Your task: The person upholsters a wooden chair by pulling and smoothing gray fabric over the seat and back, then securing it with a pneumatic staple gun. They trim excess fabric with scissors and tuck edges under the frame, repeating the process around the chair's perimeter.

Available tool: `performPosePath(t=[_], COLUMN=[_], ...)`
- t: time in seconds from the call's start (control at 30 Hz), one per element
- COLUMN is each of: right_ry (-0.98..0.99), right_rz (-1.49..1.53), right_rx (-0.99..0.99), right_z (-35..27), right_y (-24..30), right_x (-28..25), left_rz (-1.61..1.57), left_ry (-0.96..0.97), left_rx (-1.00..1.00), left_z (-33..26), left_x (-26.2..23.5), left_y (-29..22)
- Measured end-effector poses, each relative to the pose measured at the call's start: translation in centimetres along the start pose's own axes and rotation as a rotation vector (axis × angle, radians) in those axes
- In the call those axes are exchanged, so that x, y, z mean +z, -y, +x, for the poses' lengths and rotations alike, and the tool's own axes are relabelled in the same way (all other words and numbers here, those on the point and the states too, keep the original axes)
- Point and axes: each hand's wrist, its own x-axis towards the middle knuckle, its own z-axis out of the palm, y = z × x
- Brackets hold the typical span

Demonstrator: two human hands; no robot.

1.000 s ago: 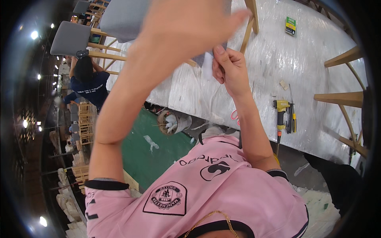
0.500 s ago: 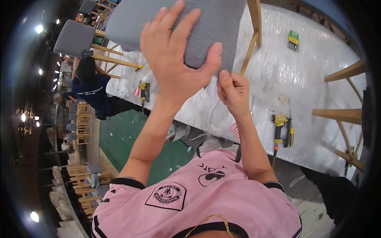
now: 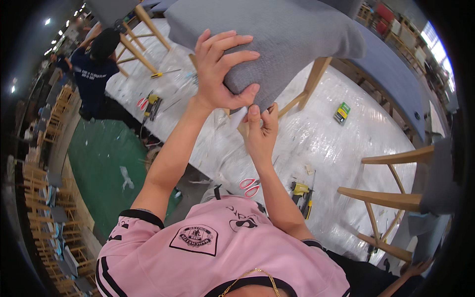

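Note:
A chair seat (image 3: 297,37) covered in grey fabric stands in front of me, with wooden legs (image 3: 314,81) below it. My left hand (image 3: 215,79) rests on the seat's near corner, fingers spread over the fabric and thumb apart. Just below that corner, my right hand (image 3: 261,131) pinches the hanging tip of the grey fabric (image 3: 264,94) between thumb and fingers. A bit of white material (image 3: 239,118) shows beside the right fingers. The underside of the corner is hidden.
Plastic film covers the table (image 3: 213,161). On it lie red-handled scissors (image 3: 249,187), a yellow staple gun (image 3: 300,190), a small green-and-yellow box (image 3: 342,113) and another staple gun (image 3: 153,106). Chair legs (image 3: 386,195) jut in at right. A co-worker (image 3: 94,74) works at left.
My view has swung right, showing more of the seat. The left hand's fingers have curled slightly around the corner. My right hand still pinches the fabric tip.

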Motion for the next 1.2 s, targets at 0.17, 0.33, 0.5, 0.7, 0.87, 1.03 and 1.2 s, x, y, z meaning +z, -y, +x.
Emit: performPosePath(t=[0.17, 0.33, 0.5, 0.7, 0.87, 1.03, 1.2], right_ry=[-0.034, 0.170, 0.087, 0.109, 0.091, 0.308, 0.076], right_rz=[-0.049, -0.208, -0.231, -0.202, -0.207, -0.518, -0.529], right_rx=[-0.062, -0.118, -0.164, -0.122, -0.103, 0.454, 0.518], right_z=[-2.1, -2.7, -2.6, -3.7, -6.5, -17.8, -19.1], right_y=[1.4, 1.4, 0.5, 0.5, -0.6, -12.7, -15.2], right_x=[0.5, 0.2, 0.5, 0.0, -1.5, -6.6, -10.9], left_rz=[0.044, 0.011, -0.065, 0.002, 0.043, 0.111, 0.284], left_ry=[0.089, 0.002, 0.081, 0.065, 0.066, 0.183, 0.536], left_rx=[-0.144, -0.130, -0.139, -0.175, -0.065, -0.023, -0.008], left_z=[-3.7, -4.6, -4.2, -4.4, -4.7, -4.3, -2.4], left_x=[-1.1, -0.1, -1.1, -0.4, -0.5, -1.0, -3.4], left_y=[-3.2, -2.3, -2.7, -4.0, -3.2, -4.8, -8.9])
